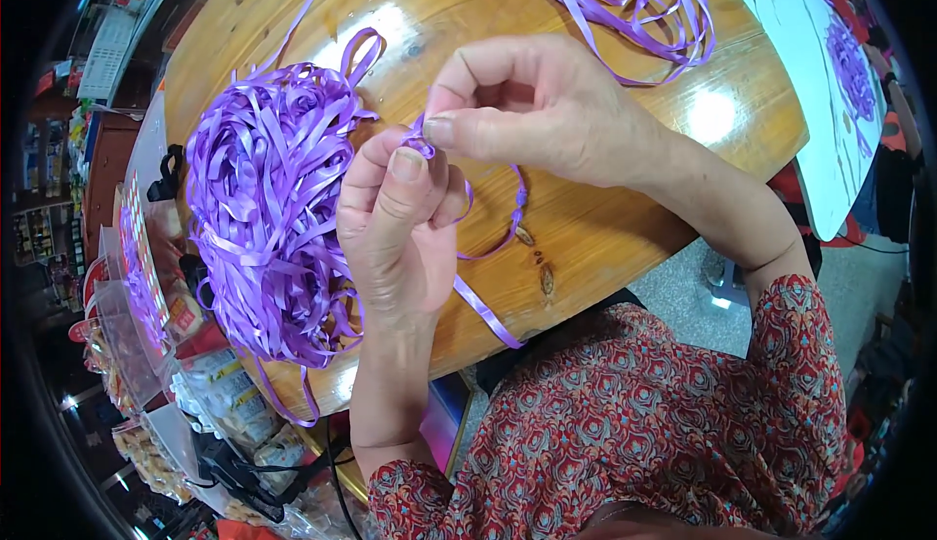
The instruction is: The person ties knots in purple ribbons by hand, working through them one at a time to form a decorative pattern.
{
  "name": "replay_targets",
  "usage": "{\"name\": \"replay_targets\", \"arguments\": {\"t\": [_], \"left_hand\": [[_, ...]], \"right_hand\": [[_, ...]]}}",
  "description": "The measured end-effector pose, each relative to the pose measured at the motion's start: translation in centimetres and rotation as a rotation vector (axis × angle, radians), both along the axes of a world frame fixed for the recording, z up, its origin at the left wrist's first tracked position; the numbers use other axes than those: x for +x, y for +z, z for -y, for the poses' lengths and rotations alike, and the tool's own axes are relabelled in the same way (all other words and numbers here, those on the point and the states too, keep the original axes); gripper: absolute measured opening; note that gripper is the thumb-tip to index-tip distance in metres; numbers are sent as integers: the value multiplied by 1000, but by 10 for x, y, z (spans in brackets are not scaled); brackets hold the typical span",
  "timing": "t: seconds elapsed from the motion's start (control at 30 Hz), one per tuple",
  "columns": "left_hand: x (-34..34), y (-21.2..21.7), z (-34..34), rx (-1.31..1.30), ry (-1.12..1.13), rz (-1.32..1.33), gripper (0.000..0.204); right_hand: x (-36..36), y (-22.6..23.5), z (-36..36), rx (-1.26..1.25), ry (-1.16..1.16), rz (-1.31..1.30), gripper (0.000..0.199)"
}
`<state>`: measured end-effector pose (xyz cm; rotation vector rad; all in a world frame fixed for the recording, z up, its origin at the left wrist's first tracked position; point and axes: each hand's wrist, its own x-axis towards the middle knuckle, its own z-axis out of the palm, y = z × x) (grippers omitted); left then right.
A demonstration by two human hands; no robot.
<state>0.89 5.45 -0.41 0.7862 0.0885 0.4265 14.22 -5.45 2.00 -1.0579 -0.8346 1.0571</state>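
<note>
Over the wooden table, my left hand (395, 213) pinches a small looped or knotted part of a purple ribbon (418, 143) between thumb and fingers. Close against it, the thumb and forefinger of my right hand (537, 115) pinch the same ribbon. The exact shape of the knot is partly hidden by my fingertips. From my hands the ribbon hangs down, with a knotted stretch (518, 198) lying on the wood and a flat tail (488, 313) running to the table's near edge. A large tangled bundle of purple ribbon (268, 208) lies just left of my left hand.
Loose coils of purple ribbon (634, 13) lie at the far right of the wooden table (586, 237). A white marbled tabletop (815, 81) adjoins on the right, with more purple ribbon (849, 66). Plastic bags of packaged goods (229, 398) and black cables (239, 477) crowd the lower left.
</note>
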Motion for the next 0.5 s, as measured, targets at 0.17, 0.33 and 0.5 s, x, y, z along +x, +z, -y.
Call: {"name": "replay_targets", "arguments": {"t": [0.17,0.33,0.5], "left_hand": [[-1,4,2,92,111,-89,12],[-2,1,3,148,128,-107,26],[1,10,9,95,170,-173,13]], "right_hand": [[-2,-2,-4,448,-484,967,10],[-2,-4,-5,538,-500,1039,17],[-3,-5,-3,523,-477,1008,18]]}}
